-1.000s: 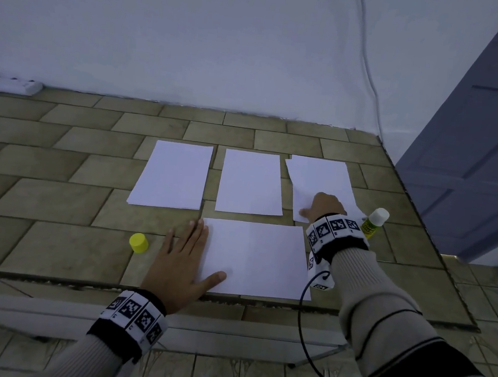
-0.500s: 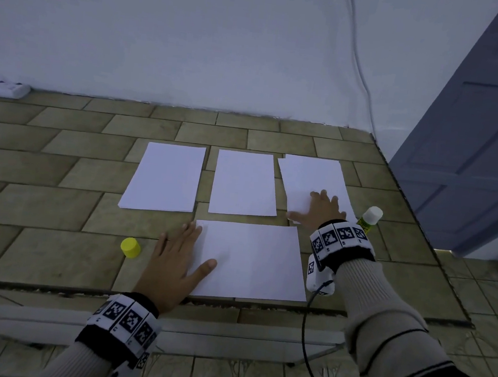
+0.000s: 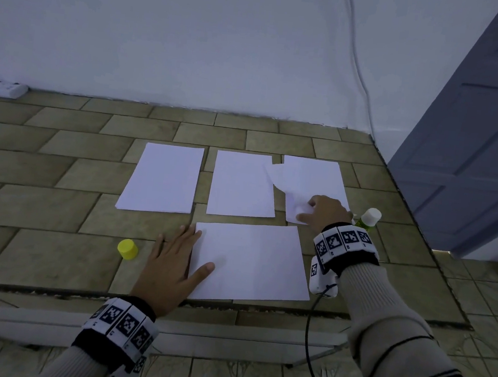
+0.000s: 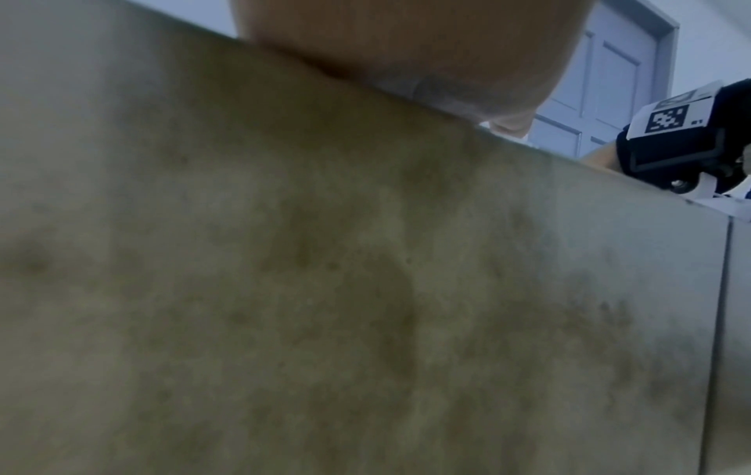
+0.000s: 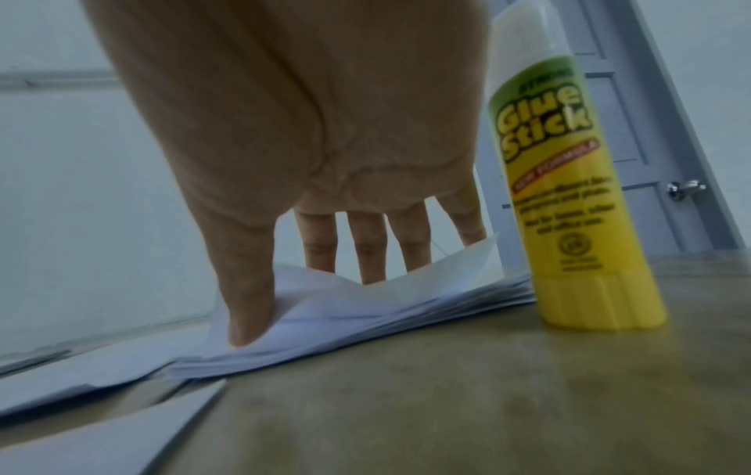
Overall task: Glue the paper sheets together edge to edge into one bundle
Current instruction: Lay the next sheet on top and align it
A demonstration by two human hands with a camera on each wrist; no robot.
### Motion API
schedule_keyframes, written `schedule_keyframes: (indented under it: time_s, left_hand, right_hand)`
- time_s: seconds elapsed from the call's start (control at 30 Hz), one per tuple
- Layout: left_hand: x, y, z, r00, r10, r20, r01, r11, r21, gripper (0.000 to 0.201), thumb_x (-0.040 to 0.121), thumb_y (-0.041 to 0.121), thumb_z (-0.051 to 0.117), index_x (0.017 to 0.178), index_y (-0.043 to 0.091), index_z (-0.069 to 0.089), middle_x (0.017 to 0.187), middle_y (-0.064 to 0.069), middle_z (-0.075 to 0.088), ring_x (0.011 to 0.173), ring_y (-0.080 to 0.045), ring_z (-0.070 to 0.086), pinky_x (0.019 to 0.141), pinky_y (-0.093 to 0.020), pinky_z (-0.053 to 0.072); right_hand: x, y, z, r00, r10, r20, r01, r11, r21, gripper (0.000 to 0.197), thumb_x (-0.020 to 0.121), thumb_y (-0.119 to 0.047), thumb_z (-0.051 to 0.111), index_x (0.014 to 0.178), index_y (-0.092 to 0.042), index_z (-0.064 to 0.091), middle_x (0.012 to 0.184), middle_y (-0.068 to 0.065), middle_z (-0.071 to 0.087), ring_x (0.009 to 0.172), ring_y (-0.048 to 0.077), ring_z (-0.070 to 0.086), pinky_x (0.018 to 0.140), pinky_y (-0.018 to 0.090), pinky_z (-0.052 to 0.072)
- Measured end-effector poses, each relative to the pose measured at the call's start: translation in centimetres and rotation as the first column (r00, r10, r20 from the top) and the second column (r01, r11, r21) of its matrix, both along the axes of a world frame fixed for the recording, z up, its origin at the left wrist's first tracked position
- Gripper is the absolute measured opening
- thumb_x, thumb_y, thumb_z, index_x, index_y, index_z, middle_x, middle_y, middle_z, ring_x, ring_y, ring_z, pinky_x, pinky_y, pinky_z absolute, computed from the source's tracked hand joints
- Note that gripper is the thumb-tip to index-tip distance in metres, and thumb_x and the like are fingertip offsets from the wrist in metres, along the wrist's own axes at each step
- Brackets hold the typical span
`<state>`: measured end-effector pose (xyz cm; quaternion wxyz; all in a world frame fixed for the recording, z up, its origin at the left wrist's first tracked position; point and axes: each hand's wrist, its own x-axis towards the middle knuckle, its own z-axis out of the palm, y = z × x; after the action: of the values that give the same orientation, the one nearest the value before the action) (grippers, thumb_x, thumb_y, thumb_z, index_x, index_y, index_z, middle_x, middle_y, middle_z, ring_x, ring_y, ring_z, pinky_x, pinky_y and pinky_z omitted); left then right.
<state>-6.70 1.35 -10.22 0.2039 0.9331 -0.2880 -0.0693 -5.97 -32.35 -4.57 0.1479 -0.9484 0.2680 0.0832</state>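
Observation:
Three white paper stacks lie in a row: left (image 3: 162, 177), middle (image 3: 239, 184) and right (image 3: 319, 172). One landscape sheet (image 3: 253, 261) lies in front of them. My left hand (image 3: 188, 252) lies flat on the tiles, its thumb on that sheet's left edge. My right hand (image 3: 305, 210) pinches the top sheet (image 3: 286, 179) of the right stack at its near edge. This sheet is lifted, curled and skewed left over the middle stack's corner. In the right wrist view my thumb (image 5: 248, 305) presses the buckled paper (image 5: 427, 282). An uncapped glue stick (image 3: 368, 219) (image 5: 569, 192) stands just right of that hand.
The yellow glue cap (image 3: 127, 249) sits on the tiles left of my left hand. The tiled surface ends in a step edge (image 3: 230, 306) near me. Elsewhere are a white power strip (image 3: 2, 88) at the far left wall, a cable (image 3: 360, 62) and a grey-blue door (image 3: 473, 149).
My right hand went from resting flat on the right stack to pinching its top sheet, which has lifted and swung left. My left hand stays flat beside the front sheet.

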Motion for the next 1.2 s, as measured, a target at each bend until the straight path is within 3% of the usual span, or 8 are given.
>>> schedule_keyframes:
  time_s: [0.17, 0.27, 0.37, 0.57, 0.8, 1.03, 1.1, 1.2]
  left_hand:
    - [0.2, 0.1, -0.1, 1.0, -0.022, 0.009, 0.021, 0.997, 0.074, 0.107, 0.071, 0.092, 0.007, 0.155, 0.026, 0.01, 0.161, 0.01, 0.002, 0.148, -0.005, -0.004, 0.122, -0.041, -0.006]
    - [0.2, -0.1, 1.3, 0.999, 0.037, -0.031, -0.041, 0.987, -0.153, 0.082, 0.081, 0.084, 0.023, 0.146, 0.034, 0.03, 0.15, 0.015, 0.038, 0.14, -0.009, 0.032, 0.117, -0.041, 0.025]
    - [0.4, -0.9, 3.6, 0.982, 0.085, -0.17, -0.157, 0.869, -0.469, 0.043, 0.089, 0.072, 0.036, 0.127, 0.05, 0.038, 0.126, 0.037, 0.049, 0.12, 0.01, 0.046, 0.098, -0.01, 0.036]
    - [3.4, -1.7, 5.9, 0.785, -0.016, -0.62, -0.522, 0.522, -0.674, 0.077, 0.08, 0.082, 0.041, 0.14, 0.033, 0.038, 0.129, -0.005, 0.059, 0.111, -0.023, 0.063, 0.08, -0.032, 0.056]
    - [3.2, -2.1, 5.7, 0.756, -0.081, -0.649, -0.442, 0.669, -0.598, 0.045, 0.092, -0.01, 0.054, 0.125, 0.021, 0.052, 0.093, 0.002, 0.076, 0.089, -0.015, 0.072, 0.065, -0.026, 0.058]
    - [2.8, -2.1, 5.0, 0.823, -0.071, -0.564, -0.404, 0.625, -0.668, 0.048, 0.092, -0.008, 0.055, 0.127, 0.024, 0.051, 0.105, -0.002, 0.073, 0.095, -0.016, 0.07, 0.069, -0.025, 0.058]
    - [2.7, -2.1, 4.8, 0.832, -0.083, -0.549, -0.381, 0.634, -0.673, 0.049, 0.091, -0.009, 0.055, 0.129, 0.022, 0.051, 0.108, 0.002, 0.072, 0.098, -0.013, 0.07, 0.071, -0.023, 0.057]
    - [2.4, -2.1, 4.5, 0.856, -0.079, -0.511, -0.337, 0.666, -0.666, 0.052, 0.091, -0.01, 0.055, 0.132, 0.02, 0.046, 0.113, 0.005, 0.068, 0.1, -0.005, 0.067, 0.077, -0.02, 0.056]
  right_hand:
    - [-0.3, 0.2, 0.9, 0.983, 0.019, 0.181, -0.038, 0.994, 0.102, 0.048, 0.084, -0.041, 0.065, 0.122, -0.013, 0.057, 0.124, 0.006, 0.061, 0.116, 0.027, 0.053, 0.105, 0.05, 0.035]
    - [-1.2, 1.4, 1.9, 0.941, 0.073, 0.33, -0.134, 0.977, 0.168, 0.047, 0.08, -0.044, 0.069, 0.119, -0.019, 0.06, 0.135, 0.005, 0.054, 0.13, 0.026, 0.043, 0.112, 0.054, 0.025]
    - [-3.0, 3.1, 3.6, 0.92, 0.159, 0.359, -0.253, 0.939, 0.232, 0.044, 0.079, -0.04, 0.073, 0.12, -0.029, 0.06, 0.158, 0.003, 0.02, 0.148, 0.025, 0.005, 0.116, 0.05, 0.003]
    - [-6.7, 4.3, 3.6, 0.869, 0.348, 0.352, -0.467, 0.812, 0.349, 0.041, 0.074, -0.029, 0.079, 0.107, -0.045, 0.06, 0.161, -0.005, -0.002, 0.148, 0.021, -0.01, 0.118, 0.048, 0.006]
    - [-8.8, 4.1, 2.4, 0.874, 0.371, 0.313, -0.465, 0.825, 0.321, 0.047, 0.075, -0.018, 0.08, 0.113, -0.039, 0.061, 0.161, -0.006, -0.002, 0.143, 0.019, 0.028, 0.106, 0.022, 0.031]
    - [-9.0, 2.9, 0.9, 0.92, 0.013, 0.391, -0.311, 0.631, 0.711, 0.044, 0.083, 0.002, 0.067, 0.112, -0.03, 0.06, 0.124, -0.005, 0.058, 0.108, 0.023, 0.064, 0.083, 0.027, 0.055]
    - [-8.9, 2.7, 0.7, 0.921, -0.035, 0.389, -0.268, 0.669, 0.694, 0.035, 0.083, 0.001, 0.068, 0.107, -0.023, 0.062, 0.078, -0.003, 0.065, 0.071, 0.021, 0.062, 0.067, 0.025, 0.053]
    - [-8.7, 2.8, 0.3, 0.922, -0.028, 0.386, -0.218, 0.786, 0.578, 0.031, 0.079, -0.003, 0.074, 0.103, -0.02, 0.065, 0.078, 0.0, 0.057, 0.072, 0.014, 0.055, 0.064, 0.014, 0.047]
